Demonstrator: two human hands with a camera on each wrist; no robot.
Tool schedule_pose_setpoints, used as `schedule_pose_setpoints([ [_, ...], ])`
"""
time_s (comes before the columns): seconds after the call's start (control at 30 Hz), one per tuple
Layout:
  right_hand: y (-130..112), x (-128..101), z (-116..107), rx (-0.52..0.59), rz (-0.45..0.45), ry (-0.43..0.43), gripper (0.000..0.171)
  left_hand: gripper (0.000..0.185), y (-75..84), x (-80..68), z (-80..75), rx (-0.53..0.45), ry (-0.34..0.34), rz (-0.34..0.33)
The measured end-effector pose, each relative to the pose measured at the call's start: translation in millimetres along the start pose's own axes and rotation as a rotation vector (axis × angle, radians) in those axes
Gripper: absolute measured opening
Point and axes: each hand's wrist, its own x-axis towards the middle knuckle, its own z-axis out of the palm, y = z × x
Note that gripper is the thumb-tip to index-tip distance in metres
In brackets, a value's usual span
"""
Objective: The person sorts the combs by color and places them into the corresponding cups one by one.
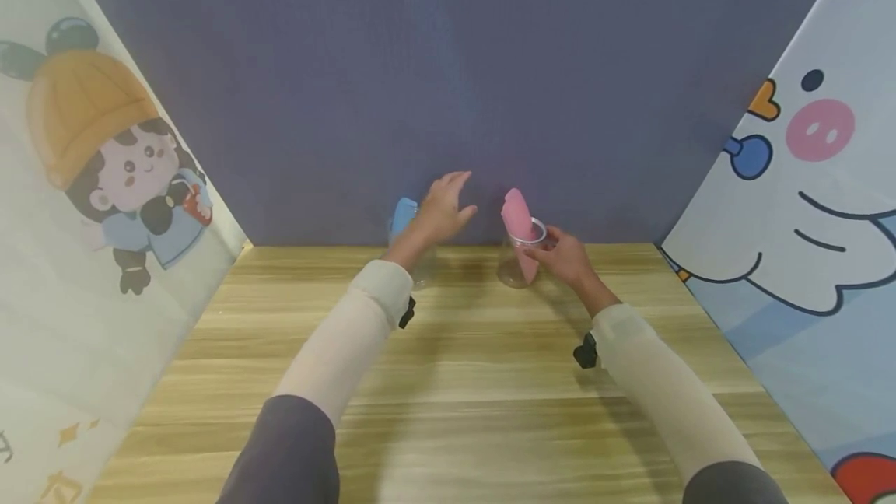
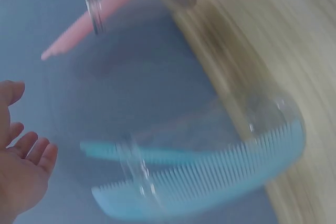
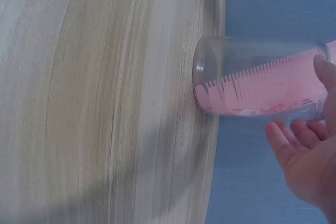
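Two clear plastic cups stand at the back of the wooden table [image 1: 476, 379]. The left cup [image 2: 252, 119] holds a light blue comb [image 1: 402, 216], blurred but close in the left wrist view [image 2: 210, 182]. My left hand [image 1: 448, 201] hovers just above and in front of it, fingers spread and holding nothing; the same hand [image 2: 23, 166] shows relaxed fingers. The right cup [image 1: 514, 271] holds a pink comb [image 1: 516, 216]. My right hand [image 1: 560, 251] holds this cup near its rim. In the right wrist view the thumb lies on the cup [image 3: 247, 56] and the fingers [image 3: 294, 140] lie under it, with the pink comb [image 3: 252, 93] inside.
A purple wall [image 1: 448, 84] closes the back of the table right behind the cups. Cartoon-printed panels stand at the left [image 1: 105, 177] and right [image 1: 805, 216]. Bare wood stretches from the cups to the near edge.
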Motion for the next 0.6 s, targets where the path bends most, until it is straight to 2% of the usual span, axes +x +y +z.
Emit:
schedule_pose_setpoints([
  [0.1, 0, 1, -1, 0.006, -0.007, -0.010, 0.077, 0.068, -9.3, -5.0, -14.2, 0.013, 0.009, -0.026],
  [0.3, -2, 2, -5, -0.053, -0.033, -0.051, 0.078, 0.069, -29.8, -17.5, -44.6, 0.030, 0.015, -0.093],
  [0.47, -3, 3, -17, -0.083, -0.051, -0.081, 0.078, 0.071, -50.9, -26.6, -63.0, 0.056, 0.030, -0.132],
  [0.6, -1, 5, -28, -0.133, -0.024, -0.097, 0.082, 0.073, -68.5, -37.3, -74.7, 0.091, 0.028, -0.175],
])
